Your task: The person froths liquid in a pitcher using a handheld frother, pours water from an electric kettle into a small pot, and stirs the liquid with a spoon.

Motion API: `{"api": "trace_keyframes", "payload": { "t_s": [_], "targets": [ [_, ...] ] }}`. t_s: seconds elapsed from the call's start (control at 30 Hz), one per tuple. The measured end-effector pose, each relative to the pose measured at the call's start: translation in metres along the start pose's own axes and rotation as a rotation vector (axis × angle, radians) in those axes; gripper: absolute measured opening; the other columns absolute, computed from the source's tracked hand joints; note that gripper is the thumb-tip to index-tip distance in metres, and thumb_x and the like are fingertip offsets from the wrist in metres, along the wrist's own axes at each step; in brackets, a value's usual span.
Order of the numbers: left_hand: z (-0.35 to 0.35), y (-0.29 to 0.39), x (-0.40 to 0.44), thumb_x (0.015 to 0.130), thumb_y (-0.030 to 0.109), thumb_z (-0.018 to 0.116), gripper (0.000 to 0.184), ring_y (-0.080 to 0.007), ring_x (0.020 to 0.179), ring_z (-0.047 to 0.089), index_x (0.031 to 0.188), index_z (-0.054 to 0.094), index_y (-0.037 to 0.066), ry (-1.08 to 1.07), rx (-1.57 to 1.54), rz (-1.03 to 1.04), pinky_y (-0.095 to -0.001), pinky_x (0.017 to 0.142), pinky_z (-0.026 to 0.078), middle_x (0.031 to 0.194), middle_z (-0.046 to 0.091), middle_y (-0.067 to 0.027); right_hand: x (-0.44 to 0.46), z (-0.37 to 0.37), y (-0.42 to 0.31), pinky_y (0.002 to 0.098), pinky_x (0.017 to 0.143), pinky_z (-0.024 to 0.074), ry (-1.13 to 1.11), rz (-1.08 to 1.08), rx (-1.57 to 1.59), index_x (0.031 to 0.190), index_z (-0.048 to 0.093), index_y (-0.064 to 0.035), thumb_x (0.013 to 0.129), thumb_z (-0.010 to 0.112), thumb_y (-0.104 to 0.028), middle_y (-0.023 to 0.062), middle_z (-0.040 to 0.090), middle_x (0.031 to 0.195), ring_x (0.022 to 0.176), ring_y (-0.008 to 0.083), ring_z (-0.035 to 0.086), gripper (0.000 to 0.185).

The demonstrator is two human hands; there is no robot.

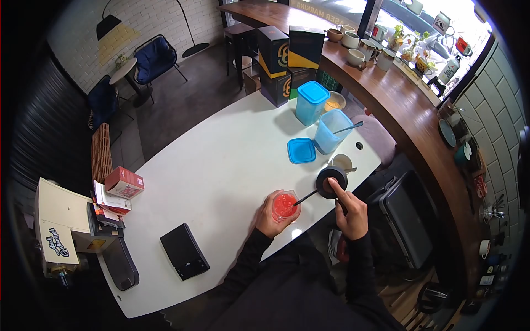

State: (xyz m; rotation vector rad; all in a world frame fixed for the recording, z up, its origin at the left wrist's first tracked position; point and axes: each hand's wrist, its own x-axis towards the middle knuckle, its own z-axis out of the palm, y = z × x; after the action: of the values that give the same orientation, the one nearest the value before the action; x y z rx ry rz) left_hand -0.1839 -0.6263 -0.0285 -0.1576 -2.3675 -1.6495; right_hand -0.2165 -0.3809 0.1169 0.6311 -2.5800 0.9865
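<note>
In the head view, we wrap the fingers of our left hand [268, 216] around the clear cup [285, 206] of red contents, above the white table [204, 165]; our right hand [351, 214] grasps the black kettle [332, 182], fingers curled at its handle and one finger on its lid; its thin spout reaches the cup's rim; the blue square lid [301, 150] lies beyond, near the open blue container [332, 132].

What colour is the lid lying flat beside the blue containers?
The lid is bright blue; it shows best in the head view.
</note>
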Motion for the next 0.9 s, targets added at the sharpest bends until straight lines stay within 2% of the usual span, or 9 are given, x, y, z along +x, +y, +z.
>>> {"api": "trace_keyframes", "payload": {
  "t_s": [0.17, 0.27, 0.33, 0.4, 0.47, 0.7, 0.9],
  "targets": [
    [-0.0010, 0.0025, 0.0001, 0.074, 0.034, 0.093, 0.085, -0.0400, 0.122, 0.065, 0.141, 0.052, 0.003, -0.001, -0.002, -0.003, -0.0466, 0.102, 0.054, 0.135, 0.062, -0.0200, 0.0042, -0.0015, 0.0014, 0.0433, 0.058, 0.0491, 0.046, -0.015, -0.009, 0.152, 0.059, -0.0264, 0.080, 0.064, 0.009, 0.0119, 0.057, 0.074, 0.061, 0.0311, 0.061, 0.080],
    [-0.0006, 0.0016, 0.0007, 0.074, 0.034, 0.093, 0.085, -0.0400, 0.122, 0.065, 0.141, 0.052, 0.003, -0.009, -0.008, -0.004, -0.0467, 0.102, 0.054, 0.135, 0.062, -0.0201, 0.0018, -0.0019, 0.0042, 0.0435, 0.058, 0.0491, 0.007, -0.027, -0.063, 0.152, 0.058, -0.0271, 0.079, 0.064, 0.009, 0.0119, 0.056, 0.073, 0.061, 0.0314, 0.061, 0.082],
    [-0.0006, 0.0020, 0.0010, 0.074, 0.034, 0.093, 0.084, -0.0397, 0.122, 0.065, 0.141, 0.052, 0.004, -0.002, -0.006, -0.004, -0.0463, 0.103, 0.054, 0.135, 0.062, -0.0197, -0.0008, -0.0017, 0.0039, 0.0433, 0.062, 0.0487, -0.063, -0.006, -0.064, 0.151, 0.060, -0.0234, 0.082, 0.064, 0.008, 0.0131, 0.056, 0.074, 0.062, 0.0313, 0.060, 0.075],
    [-0.0008, 0.0022, 0.0013, 0.074, 0.033, 0.093, 0.084, -0.0396, 0.122, 0.065, 0.141, 0.052, 0.004, -0.003, -0.006, -0.010, -0.0462, 0.103, 0.054, 0.135, 0.062, -0.0196, -0.0013, -0.0001, 0.0042, 0.0435, 0.061, 0.0485, -0.074, -0.007, -0.071, 0.151, 0.060, -0.0236, 0.083, 0.064, 0.007, 0.0130, 0.057, 0.074, 0.062, 0.0311, 0.060, 0.075],
    [-0.0007, 0.0030, 0.0005, 0.074, 0.032, 0.093, 0.084, -0.0395, 0.122, 0.065, 0.141, 0.052, 0.004, -0.006, -0.007, -0.016, -0.0460, 0.103, 0.054, 0.135, 0.062, -0.0194, 0.0017, -0.0003, 0.0008, 0.0437, 0.058, 0.0494, -0.040, -0.029, -0.033, 0.153, 0.058, -0.0279, 0.080, 0.064, 0.009, 0.0119, 0.055, 0.072, 0.062, 0.0318, 0.061, 0.082],
    [-0.0017, 0.0041, 0.0007, 0.073, 0.031, 0.094, 0.085, -0.0393, 0.122, 0.065, 0.141, 0.051, 0.004, -0.013, -0.015, -0.018, -0.0461, 0.103, 0.054, 0.134, 0.063, -0.0193, 0.0055, -0.0018, 0.0005, 0.0436, 0.058, 0.0490, 0.023, -0.044, -0.045, 0.153, 0.058, -0.0281, 0.081, 0.065, 0.009, 0.0119, 0.055, 0.071, 0.061, 0.0312, 0.061, 0.081],
    [-0.0017, 0.0043, 0.0008, 0.073, 0.031, 0.094, 0.085, -0.0391, 0.123, 0.064, 0.141, 0.051, 0.003, -0.013, -0.001, -0.025, -0.0461, 0.104, 0.053, 0.135, 0.062, -0.0197, 0.0008, 0.0011, 0.0028, 0.0438, 0.058, 0.0488, -0.041, -0.041, -0.054, 0.153, 0.057, -0.0287, 0.081, 0.064, 0.009, 0.0118, 0.054, 0.071, 0.061, 0.0313, 0.060, 0.082]
  ]
}}
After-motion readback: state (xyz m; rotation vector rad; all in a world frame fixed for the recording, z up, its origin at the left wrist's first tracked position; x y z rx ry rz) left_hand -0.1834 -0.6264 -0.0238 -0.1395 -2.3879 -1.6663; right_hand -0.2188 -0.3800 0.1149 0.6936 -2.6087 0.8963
